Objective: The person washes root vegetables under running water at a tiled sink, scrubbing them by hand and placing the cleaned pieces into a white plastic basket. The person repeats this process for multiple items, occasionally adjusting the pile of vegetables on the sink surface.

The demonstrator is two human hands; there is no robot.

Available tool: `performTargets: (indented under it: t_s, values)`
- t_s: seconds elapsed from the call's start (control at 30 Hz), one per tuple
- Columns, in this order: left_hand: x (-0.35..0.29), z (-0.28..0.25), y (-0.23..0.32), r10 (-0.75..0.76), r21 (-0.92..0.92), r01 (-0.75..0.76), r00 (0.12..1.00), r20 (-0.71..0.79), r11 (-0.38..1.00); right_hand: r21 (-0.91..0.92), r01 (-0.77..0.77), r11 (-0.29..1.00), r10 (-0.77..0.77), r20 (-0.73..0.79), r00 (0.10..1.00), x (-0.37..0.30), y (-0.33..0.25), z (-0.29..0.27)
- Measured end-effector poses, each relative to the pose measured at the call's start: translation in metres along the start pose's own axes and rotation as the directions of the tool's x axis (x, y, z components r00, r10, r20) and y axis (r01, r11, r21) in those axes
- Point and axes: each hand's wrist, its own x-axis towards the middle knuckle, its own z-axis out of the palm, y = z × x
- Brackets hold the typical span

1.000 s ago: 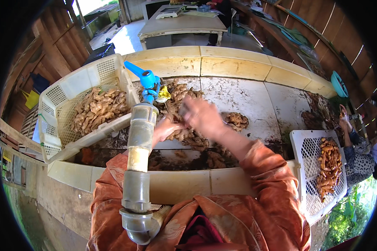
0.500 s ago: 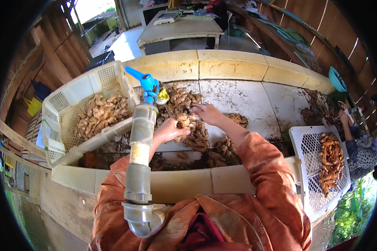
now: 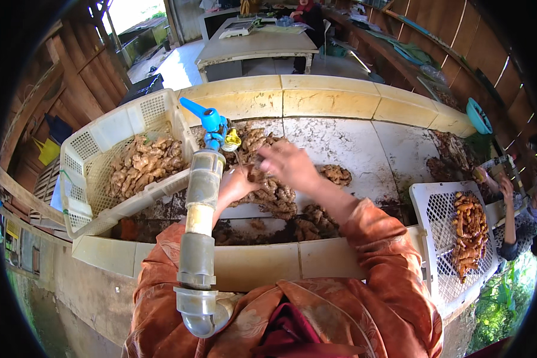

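At the middle of a tiled trough, my left hand (image 3: 237, 184) is closed on a piece of ginger root (image 3: 256, 175), partly covered by my right hand. Over the same pile hovers my right hand (image 3: 290, 167), smeared by motion, so its fingers cannot be read. Soil-covered ginger (image 3: 277, 197) is heaped under and around both hands. A separate clump of ginger (image 3: 336, 174) lies to the right, with more ginger (image 3: 314, 224) at the near side.
A grey pipe (image 3: 201, 188) with a blue tap handle (image 3: 200, 111) rises before my left arm. On the left stands a white crate (image 3: 77, 156) holding ginger; on the right, a white crate (image 3: 435, 238) with wet ginger. Another person's hands (image 3: 506, 190) show at far right.
My right hand has lifted slightly off the ginger and blurs. My left hand has shifted a little up and left. At far right, the other person's hands have moved lower.
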Motion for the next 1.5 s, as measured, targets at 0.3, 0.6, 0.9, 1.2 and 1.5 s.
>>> performTargets:
  t_s: [0.3,0.6,0.9,1.2,1.5]
  values:
    - [0.008,0.01,-0.017,-0.016,-0.768,0.115,0.991,0.135,0.63,0.358,-0.515,0.779,0.546,0.018,0.838,0.007,0.016,0.007]
    - [0.005,0.017,-0.019,0.036,-0.78,0.091,0.989,0.144,0.619,0.249,-0.17,0.954,0.224,-0.207,0.952,0.0,-0.005,0.013]
    - [0.003,0.009,-0.018,0.059,-0.844,0.055,0.993,0.102,0.534,-0.144,0.146,0.979,-0.165,-0.137,0.977,-0.004,-0.014,0.003]
    - [0.011,0.011,-0.026,-0.1,-0.823,0.114,0.992,0.07,0.556,-0.039,-0.058,0.998,0.047,-0.23,0.972,-0.01,-0.016,0.006]
    - [0.018,0.014,-0.018,-0.183,-0.985,0.144,0.975,0.125,0.093,0.231,-0.234,0.944,0.269,-0.131,0.954,0.002,-0.016,0.005]
